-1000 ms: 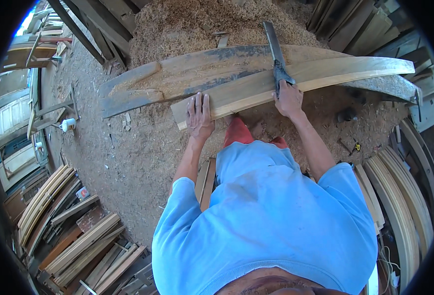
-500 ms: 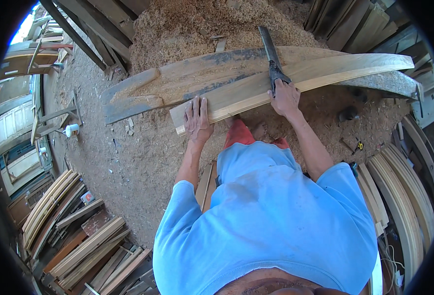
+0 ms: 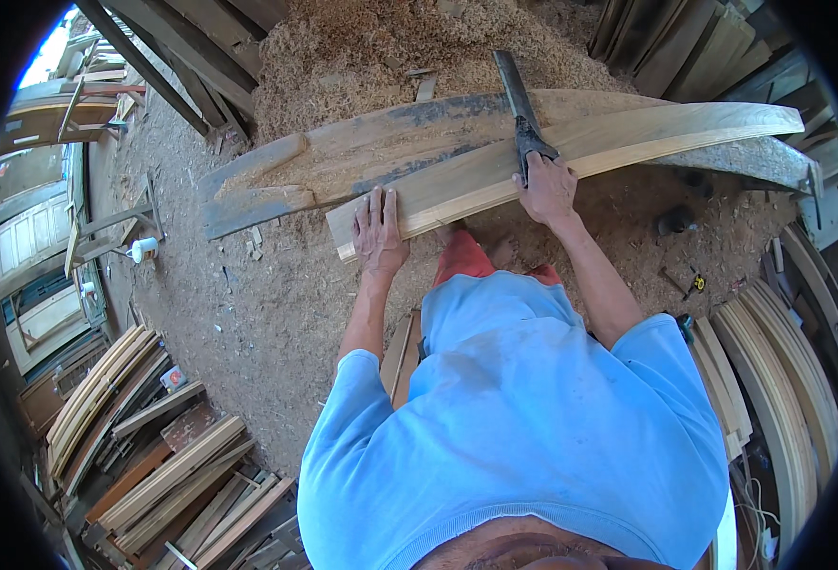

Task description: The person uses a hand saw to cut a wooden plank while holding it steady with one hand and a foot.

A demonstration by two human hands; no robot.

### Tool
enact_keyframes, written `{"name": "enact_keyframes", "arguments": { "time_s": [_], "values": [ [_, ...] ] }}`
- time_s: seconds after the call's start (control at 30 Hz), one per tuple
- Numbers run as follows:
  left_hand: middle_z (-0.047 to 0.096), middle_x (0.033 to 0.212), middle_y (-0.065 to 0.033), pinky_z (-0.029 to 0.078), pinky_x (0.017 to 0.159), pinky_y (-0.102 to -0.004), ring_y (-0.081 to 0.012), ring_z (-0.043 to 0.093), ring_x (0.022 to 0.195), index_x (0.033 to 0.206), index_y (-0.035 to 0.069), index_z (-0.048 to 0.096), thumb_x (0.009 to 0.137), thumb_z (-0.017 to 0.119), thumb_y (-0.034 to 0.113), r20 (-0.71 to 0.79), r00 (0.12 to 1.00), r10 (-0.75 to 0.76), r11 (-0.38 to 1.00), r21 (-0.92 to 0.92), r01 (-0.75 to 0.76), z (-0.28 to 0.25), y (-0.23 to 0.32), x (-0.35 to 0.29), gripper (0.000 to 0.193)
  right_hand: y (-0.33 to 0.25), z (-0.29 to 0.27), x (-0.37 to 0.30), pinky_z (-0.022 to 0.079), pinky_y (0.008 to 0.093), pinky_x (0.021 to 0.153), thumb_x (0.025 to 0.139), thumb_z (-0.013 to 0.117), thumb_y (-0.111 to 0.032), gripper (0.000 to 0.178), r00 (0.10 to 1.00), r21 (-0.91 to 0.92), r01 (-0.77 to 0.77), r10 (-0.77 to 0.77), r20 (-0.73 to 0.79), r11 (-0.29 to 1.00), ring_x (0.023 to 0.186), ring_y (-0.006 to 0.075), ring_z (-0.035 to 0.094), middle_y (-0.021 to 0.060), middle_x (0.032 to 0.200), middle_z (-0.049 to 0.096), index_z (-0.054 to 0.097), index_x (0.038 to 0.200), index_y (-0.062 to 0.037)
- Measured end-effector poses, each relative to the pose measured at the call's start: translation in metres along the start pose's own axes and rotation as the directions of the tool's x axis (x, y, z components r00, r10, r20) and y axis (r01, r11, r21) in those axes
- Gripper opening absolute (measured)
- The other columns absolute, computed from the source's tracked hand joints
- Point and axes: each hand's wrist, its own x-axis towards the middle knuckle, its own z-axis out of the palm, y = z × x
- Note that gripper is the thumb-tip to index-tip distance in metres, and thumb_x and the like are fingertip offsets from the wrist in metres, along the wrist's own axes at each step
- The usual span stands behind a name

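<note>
A long pale wooden board [image 3: 628,142] lies at a slant on a worn, dust-covered wooden bench [image 3: 343,157]. My left hand [image 3: 379,233] presses on the board's left end, fingers stretched over its top face, gripping nothing. My right hand [image 3: 549,193] is closed round the black handle of a handsaw [image 3: 514,90], at the board's near edge. The saw crosses the board, and its dark, narrow-looking blade points away from me over the bench. Whether its teeth touch the wood cannot be made out.
Sawdust and shavings [image 3: 371,57] are heaped behind the bench. Curved boards [image 3: 770,380] are stacked at my right, and cut lumber [image 3: 172,475] is piled at lower left. A white bucket [image 3: 141,250] stands on the left. A yellow-and-black tool [image 3: 697,282] lies on the right.
The handsaw and my right hand have shifted very slightly left. My left hand stays on the board's end, and the board looks nearly unmoved.
</note>
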Motion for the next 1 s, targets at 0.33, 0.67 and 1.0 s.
{"name": "enact_keyframes", "arguments": {
  "time_s": [0.33, 0.67, 1.0],
  "values": [
    [0.045, 0.158, -0.0109, 0.034, 0.117, -0.0512, -0.0374, 0.042, 0.142, 0.153, 0.018, 0.044, 0.069, 0.080, 0.011, 0.004, 1.000, -0.001, 0.999, -0.033, 0.001, -0.0008, 0.0006, 0.0008, 0.092, 0.0019, 0.0010, 0.0005, 0.044, 0.0570, 0.094, 0.090, 0.071, -0.037, 0.042, 0.999, -0.005, 0.020, -0.020, -0.029, 1.000, 0.114, 0.0365, 0.061, 0.0159, 0.113, 0.071, 0.061, 0.119, -0.0077],
    [0.043, 0.159, -0.0110, 0.035, 0.116, -0.0512, -0.0373, 0.042, 0.142, 0.152, 0.018, 0.046, 0.071, 0.078, 0.011, 0.013, 1.000, -0.009, 0.999, -0.044, 0.010, -0.0028, 0.0008, 0.0005, 0.087, 0.0021, 0.0049, -0.0003, 0.044, 0.0564, 0.095, 0.090, 0.070, -0.037, 0.042, 0.998, -0.001, 0.020, -0.020, -0.058, 1.000, 0.115, 0.0361, 0.060, 0.0152, 0.112, 0.071, 0.060, 0.118, -0.0081],
    [0.044, 0.158, -0.0115, 0.035, 0.115, -0.0520, -0.0375, 0.044, 0.140, 0.152, 0.017, 0.046, 0.072, 0.077, 0.012, -0.008, 1.000, 0.001, 0.999, -0.041, -0.001, -0.0005, -0.0005, -0.0005, 0.086, 0.0010, 0.0056, 0.0005, 0.044, 0.0553, 0.095, 0.090, 0.070, -0.038, 0.041, 0.998, -0.013, 0.016, -0.016, -0.057, 1.000, 0.114, 0.0358, 0.060, 0.0146, 0.111, 0.071, 0.060, 0.117, -0.0084]
  ]
}}
